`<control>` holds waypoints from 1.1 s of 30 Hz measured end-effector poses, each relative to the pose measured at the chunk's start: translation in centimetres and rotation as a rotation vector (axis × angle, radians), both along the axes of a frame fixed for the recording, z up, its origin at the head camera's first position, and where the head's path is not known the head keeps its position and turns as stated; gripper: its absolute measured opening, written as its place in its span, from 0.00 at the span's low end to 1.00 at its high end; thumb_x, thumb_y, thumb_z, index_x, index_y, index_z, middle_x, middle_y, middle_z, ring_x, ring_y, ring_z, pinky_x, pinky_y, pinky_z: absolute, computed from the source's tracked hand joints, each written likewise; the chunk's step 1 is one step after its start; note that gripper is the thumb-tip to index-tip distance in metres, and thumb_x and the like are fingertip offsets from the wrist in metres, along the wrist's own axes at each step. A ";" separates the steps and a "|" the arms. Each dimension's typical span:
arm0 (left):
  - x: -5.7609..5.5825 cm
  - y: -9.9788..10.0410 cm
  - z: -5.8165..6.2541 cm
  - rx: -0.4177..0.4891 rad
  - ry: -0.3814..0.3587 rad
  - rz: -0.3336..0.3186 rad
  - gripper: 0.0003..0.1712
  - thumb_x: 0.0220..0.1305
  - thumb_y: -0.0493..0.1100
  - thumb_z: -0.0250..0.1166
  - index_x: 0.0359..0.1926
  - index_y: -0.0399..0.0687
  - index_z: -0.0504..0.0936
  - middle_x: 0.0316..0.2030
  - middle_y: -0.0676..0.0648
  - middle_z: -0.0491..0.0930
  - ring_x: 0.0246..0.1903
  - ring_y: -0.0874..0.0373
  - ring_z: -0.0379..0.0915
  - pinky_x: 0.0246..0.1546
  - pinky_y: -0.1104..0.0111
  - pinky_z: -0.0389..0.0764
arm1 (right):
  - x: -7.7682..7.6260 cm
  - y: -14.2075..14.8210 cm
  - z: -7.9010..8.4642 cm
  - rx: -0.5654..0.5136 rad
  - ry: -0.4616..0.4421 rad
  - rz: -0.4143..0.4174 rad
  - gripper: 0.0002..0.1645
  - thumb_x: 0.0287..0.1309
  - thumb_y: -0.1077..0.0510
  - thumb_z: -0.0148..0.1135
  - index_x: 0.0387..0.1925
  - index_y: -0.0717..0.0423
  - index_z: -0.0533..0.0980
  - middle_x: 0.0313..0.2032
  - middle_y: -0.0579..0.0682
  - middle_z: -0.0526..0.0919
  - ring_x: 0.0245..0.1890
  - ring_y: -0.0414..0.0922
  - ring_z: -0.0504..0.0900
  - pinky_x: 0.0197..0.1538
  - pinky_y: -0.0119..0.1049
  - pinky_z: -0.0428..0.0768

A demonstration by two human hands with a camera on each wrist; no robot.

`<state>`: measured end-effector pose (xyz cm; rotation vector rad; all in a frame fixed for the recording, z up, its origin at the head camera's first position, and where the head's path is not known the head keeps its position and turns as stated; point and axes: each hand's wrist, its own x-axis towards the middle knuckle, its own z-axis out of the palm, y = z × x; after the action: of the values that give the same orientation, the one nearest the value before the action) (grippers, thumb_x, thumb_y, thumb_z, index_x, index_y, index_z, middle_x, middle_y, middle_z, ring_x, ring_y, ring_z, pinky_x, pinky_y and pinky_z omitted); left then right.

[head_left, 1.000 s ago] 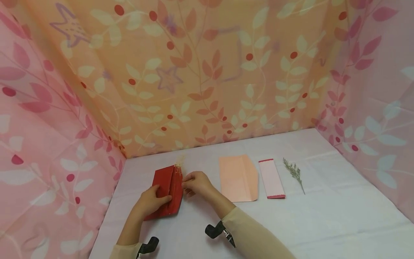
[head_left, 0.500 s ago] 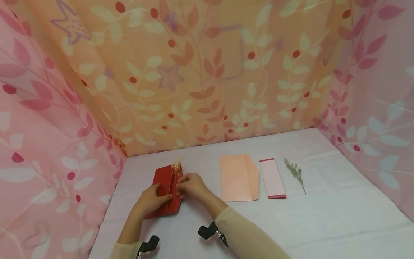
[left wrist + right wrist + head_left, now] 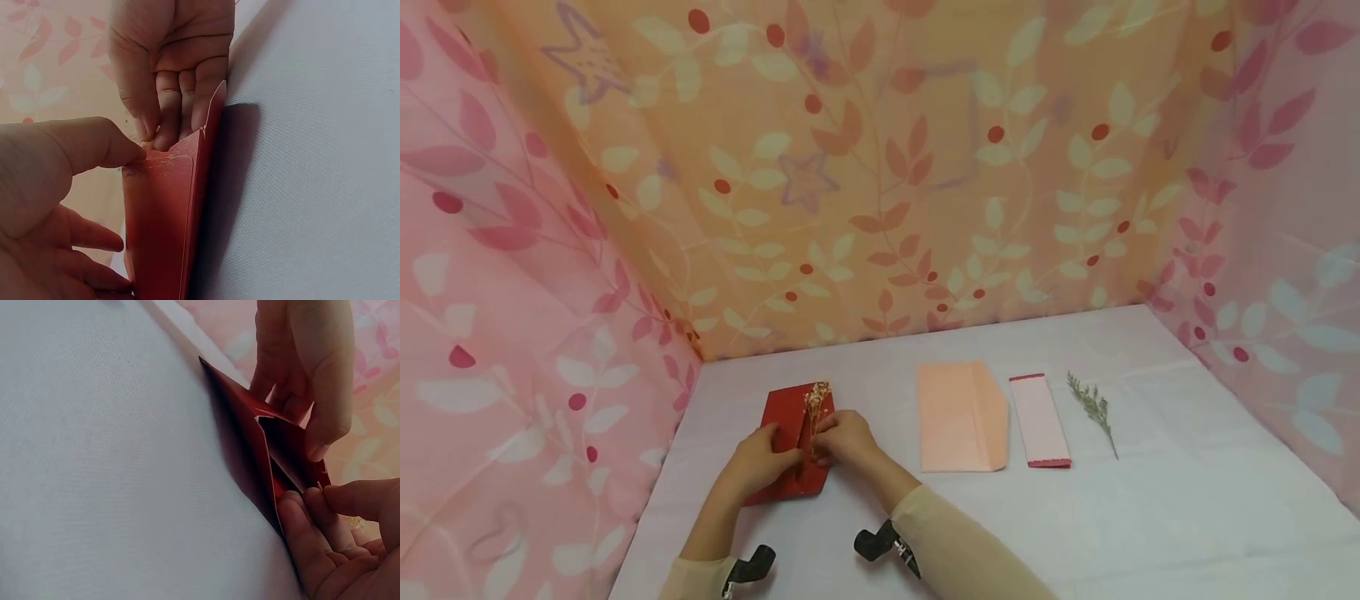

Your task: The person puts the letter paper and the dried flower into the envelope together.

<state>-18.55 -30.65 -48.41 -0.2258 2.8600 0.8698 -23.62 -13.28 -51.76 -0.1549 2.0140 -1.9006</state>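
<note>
On a white-covered table, from left to right: a person's left hand grips a red envelope, thumb at the edge of its mouth, which the right wrist view shows gaping. The envelope's flap is unfolded toward the right. A dried flower sprig lies over that flap along the mouth, its pale blooms plainly outside; whether any of the stem is inside cannot be told. The right hand pinches the sprig's stem, thumb and fingertips together at the mouth. The work looks partway along: envelope opened and sprig brought to it, but the sprig not fully in and the flap not closed. Farther right, well apart from the hands and untouched, lie a peach envelope, a pale pink paper strip with red ends and a green leafy sprig.
</note>
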 end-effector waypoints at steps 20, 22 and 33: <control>-0.2 -1.3 -0.8 0.091 -0.014 0.016 0.47 0.69 0.52 0.60 0.76 0.27 0.54 0.66 0.26 0.70 0.61 0.37 0.72 0.61 0.38 0.73 | 0.0 -0.2 0.5 0.172 0.045 0.025 0.07 0.42 0.72 0.66 0.17 0.60 0.80 0.16 0.47 0.82 0.19 0.42 0.84 0.25 0.36 0.86; -0.1 -1.5 -0.8 0.103 -0.004 0.019 0.45 0.69 0.52 0.61 0.75 0.29 0.56 0.64 0.28 0.73 0.58 0.40 0.74 0.60 0.40 0.75 | 0.0 -0.2 0.6 0.178 0.034 0.013 0.09 0.42 0.72 0.66 0.15 0.59 0.78 0.15 0.48 0.82 0.18 0.44 0.85 0.24 0.37 0.86; -0.1 -1.5 0.3 0.149 -0.006 0.013 0.43 0.68 0.52 0.64 0.73 0.29 0.61 0.59 0.32 0.77 0.54 0.43 0.75 0.57 0.43 0.78 | 0.2 -0.4 1.5 0.173 0.032 0.056 0.03 0.47 0.70 0.65 0.24 0.66 0.84 0.17 0.49 0.83 0.20 0.42 0.84 0.28 0.37 0.87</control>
<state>-18.62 -32.15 -48.15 -0.2291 2.7744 1.0762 -23.38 -13.70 -50.21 -0.1954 2.1598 -1.6913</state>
